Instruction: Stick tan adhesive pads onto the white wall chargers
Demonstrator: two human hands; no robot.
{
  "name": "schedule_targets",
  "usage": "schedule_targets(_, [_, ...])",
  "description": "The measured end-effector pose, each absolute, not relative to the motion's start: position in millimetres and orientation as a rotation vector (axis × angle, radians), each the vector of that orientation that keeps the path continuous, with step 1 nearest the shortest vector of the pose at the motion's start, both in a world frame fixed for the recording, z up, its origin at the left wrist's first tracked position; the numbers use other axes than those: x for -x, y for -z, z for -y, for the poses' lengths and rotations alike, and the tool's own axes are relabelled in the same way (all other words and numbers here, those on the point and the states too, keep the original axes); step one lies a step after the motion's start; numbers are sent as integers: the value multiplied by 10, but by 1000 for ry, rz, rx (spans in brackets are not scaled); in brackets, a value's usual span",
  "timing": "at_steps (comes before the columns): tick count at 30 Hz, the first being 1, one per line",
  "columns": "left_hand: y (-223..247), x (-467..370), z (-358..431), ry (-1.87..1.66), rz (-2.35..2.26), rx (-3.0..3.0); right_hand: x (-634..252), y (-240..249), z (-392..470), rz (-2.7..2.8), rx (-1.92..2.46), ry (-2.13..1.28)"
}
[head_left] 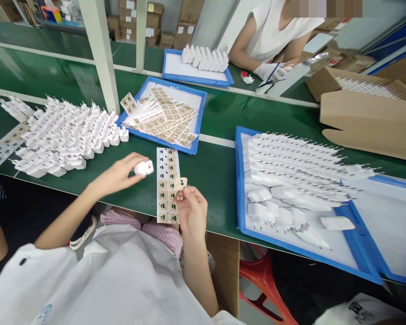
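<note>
A small white charger (144, 168) is pinched between the thumb and fingers of my left hand (120, 174), above the green table. My right hand (193, 212) pinches a small beige sticker (180, 183) over the right edge of a sticker sheet (163, 198). That sheet lies on the table between my hands; its lower rows still carry beige labels, while the upper left part looks white with dark marks. Many white chargers (71, 131) stand in rows to the left of my left hand.
Behind my hands, a blue-rimmed tray (202, 108) holds loose sticker sheets. At the right, another blue tray (240, 180) holds many white chargers. Across the table sits a person in white gloves (269, 72), near a small charger tray (171, 72). An open cardboard box (368, 122) stands at right.
</note>
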State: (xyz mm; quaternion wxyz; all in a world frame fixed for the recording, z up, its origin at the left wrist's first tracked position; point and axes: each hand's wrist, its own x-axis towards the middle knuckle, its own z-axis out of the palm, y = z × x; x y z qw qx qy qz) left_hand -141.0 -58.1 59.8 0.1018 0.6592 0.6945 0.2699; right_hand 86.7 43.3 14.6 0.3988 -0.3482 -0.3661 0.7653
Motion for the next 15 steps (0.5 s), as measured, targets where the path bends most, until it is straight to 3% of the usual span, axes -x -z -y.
schedule_targets(3, [-483, 872, 652, -1248, -1726, -1821, -974, -426, -275, 1008, 747, -1969])
schedule_targets(7, [-385, 408, 654, -1561, -1417, -1708, -1099, -674, -57, 1126, 592, -1951])
schedule_targets(15, [-538, 221, 581, -1645, -1252, -1805, -1141, -718, 192, 1163, 603, -1728])
